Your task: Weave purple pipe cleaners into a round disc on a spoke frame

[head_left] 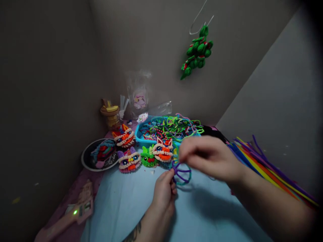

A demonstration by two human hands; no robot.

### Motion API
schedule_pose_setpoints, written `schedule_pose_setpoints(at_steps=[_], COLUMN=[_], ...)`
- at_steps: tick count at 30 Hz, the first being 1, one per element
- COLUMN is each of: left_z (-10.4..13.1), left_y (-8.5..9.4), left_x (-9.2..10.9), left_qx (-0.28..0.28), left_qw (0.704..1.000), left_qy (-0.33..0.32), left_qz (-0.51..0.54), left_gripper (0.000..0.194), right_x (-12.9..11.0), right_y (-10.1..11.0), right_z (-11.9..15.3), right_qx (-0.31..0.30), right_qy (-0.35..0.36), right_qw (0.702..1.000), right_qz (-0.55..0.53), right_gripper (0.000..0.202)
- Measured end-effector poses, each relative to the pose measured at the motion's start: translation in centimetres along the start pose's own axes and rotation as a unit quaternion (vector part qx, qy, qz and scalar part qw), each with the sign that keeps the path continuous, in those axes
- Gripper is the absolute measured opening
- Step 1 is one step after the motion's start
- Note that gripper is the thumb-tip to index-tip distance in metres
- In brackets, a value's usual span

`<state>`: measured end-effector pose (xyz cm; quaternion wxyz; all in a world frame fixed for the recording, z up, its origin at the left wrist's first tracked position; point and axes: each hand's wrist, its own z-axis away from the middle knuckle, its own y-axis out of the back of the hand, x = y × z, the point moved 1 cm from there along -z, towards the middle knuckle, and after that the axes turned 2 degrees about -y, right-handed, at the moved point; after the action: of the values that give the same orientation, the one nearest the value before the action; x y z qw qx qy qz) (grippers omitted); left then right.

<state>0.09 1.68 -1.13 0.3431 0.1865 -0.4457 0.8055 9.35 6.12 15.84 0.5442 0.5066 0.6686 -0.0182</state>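
Dim light — R hand (pixel 209 158) blurred — R edge dark.

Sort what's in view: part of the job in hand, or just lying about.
In the job:
- purple-and-teal frame, pinched in the left hand
- coloured stems, probably supplies
- blue tray of strands, probably supplies

Seemingly lying about:
- yellow-lidded cup
- hanging green ornament
- fuzzy faces

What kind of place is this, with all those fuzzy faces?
It looks like a craft table: there's a blue tray heaped with tangled colorful strands, a bundle of long colored strips on the right, and several fuzzy animal faces.
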Motion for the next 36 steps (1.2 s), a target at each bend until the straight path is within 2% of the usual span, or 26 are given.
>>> schedule_pose_setpoints(at_steps=[2, 4, 7, 10, 16, 21, 25, 28, 32, 36], left_z=[0.0, -0.1, -0.3, -0.4, -0.4, -0.2, -0.1, -0.1, -0.2, -0.1], left_y=[0.0, 0.0, 0.1, 0.2, 0.1, -0.1, -0.2, -0.2, -0.1, -0.1], left_x=[-0.1, -0.3, -0.3, -0.3, -0.3, -0.3, -0.2, -0.2, -0.3, -0.5], left_qx=[-0.003, -0.008, -0.013, -0.016, 0.003, 0.004, 0.003, -0.002, -0.003, -0.010], left_qw=[1.000, 1.000, 1.000, 1.000, 1.000, 1.000, 1.000, 1.000, 1.000, 1.000], left_qy=[-0.014, -0.013, 0.000, 0.005, 0.009, 0.020, 0.018, 0.012, 0.007, 0.000], left_qz=[0.002, 0.006, 0.005, -0.004, 0.008, 0.004, -0.002, 0.003, 0.008, 0.004], left_gripper=[0.044, 0.045, 0.048, 0.049, 0.052, 0.052, 0.052, 0.052, 0.052, 0.052], right_x=[4.7, 9.8, 15.7, 18.8, 20.8, 21.8, 22.0, 21.9, 21.4, 19.9], right_y=[1.4, 2.1, 2.3, 1.7, -0.2, -1.6, -2.3, -2.4, -1.2, 0.8], right_z=[-1.9, -3.5, -5.0, -5.7, -8.8, -12.0, -12.7, -12.6, -13.0, -13.8], right_qx=[0.085, 0.079, 0.052, 0.025, -0.062, -0.177, -0.224, -0.198, -0.100, -0.016], right_qy=[-0.103, -0.213, -0.248, -0.250, -0.243, -0.239, -0.250, -0.263, -0.269, -0.238], right_qw=[0.981, 0.949, 0.938, 0.941, 0.951, 0.943, 0.935, 0.941, 0.958, 0.970], right_qz=[0.140, 0.218, 0.235, 0.228, 0.180, 0.150, 0.114, 0.082, 0.027, -0.055], right_gripper=[0.014, 0.014, 0.014, 0.017, 0.021, 0.013, 0.020, 0.021, 0.024, 0.027])
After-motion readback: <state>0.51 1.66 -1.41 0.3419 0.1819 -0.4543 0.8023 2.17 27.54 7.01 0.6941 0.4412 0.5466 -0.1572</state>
